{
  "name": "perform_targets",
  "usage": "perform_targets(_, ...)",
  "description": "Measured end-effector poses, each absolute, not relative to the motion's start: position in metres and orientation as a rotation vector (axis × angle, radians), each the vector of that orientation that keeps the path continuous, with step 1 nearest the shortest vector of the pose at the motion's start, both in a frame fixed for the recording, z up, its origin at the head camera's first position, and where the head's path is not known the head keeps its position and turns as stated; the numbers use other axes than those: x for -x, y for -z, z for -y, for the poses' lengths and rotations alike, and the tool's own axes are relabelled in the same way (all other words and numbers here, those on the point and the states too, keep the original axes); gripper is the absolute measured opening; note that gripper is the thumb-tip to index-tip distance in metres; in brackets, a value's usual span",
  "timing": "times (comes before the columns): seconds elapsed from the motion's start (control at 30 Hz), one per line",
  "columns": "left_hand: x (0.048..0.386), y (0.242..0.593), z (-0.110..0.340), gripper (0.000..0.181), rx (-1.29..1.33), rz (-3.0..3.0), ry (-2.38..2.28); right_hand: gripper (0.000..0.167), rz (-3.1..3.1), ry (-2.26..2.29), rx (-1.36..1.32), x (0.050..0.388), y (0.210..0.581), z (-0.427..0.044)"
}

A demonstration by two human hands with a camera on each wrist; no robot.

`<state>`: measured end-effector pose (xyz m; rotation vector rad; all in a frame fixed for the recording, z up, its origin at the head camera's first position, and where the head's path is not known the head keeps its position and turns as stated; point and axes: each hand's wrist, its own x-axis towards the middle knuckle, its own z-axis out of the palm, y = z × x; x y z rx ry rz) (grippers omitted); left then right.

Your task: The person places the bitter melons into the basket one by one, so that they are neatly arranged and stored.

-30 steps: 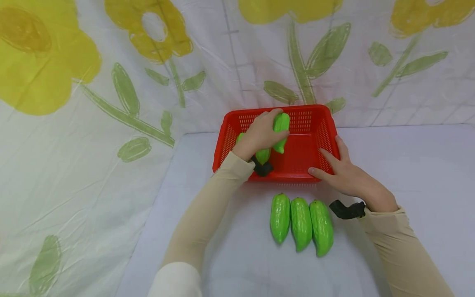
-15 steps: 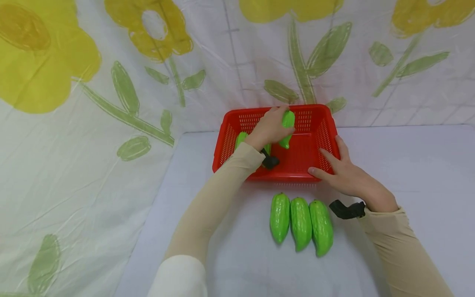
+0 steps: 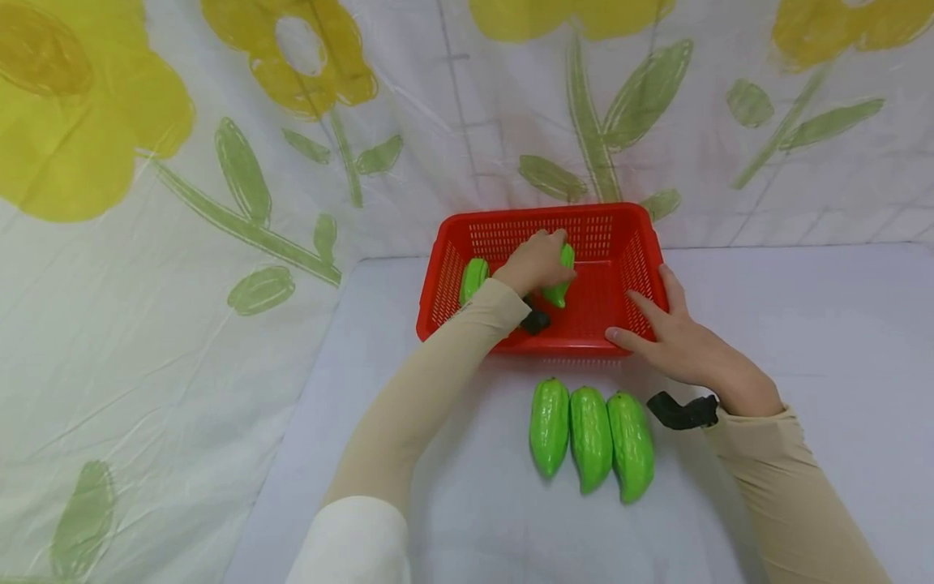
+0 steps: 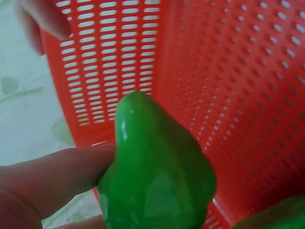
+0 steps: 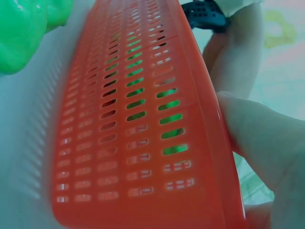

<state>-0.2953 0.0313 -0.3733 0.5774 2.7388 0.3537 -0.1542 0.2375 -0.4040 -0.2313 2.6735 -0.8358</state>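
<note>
My left hand is inside the red plastic basket, holding a green bitter gourd between thumb and fingers. The left wrist view shows that bitter gourd close up, its narrow end pointing toward the slotted end wall. A second bitter gourd lies at the basket's left end; another beside it is mostly hidden under my left wrist. At the basket's right front corner, my right hand holds the rim, with fingers on both sides of the wall. Its thumb lies along the rim in the right wrist view.
Three more bitter gourds lie side by side on the white tabletop in front of the basket. Behind stands a white cloth printed with yellow flowers, close to the basket's back rim.
My left hand carried its bitter gourd rightward, then lowered it further into the basket and a little toward the front. The right hand stays on the basket corner.
</note>
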Motion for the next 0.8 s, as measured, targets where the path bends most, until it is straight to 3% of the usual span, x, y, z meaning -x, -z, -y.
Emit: perform_targets(0.8,0.299,0.394,-0.020,0.065,-0.384,-2.787,-0.075,0.098,-2.676,0.831,0.222,0.154,0.405,-0.238)
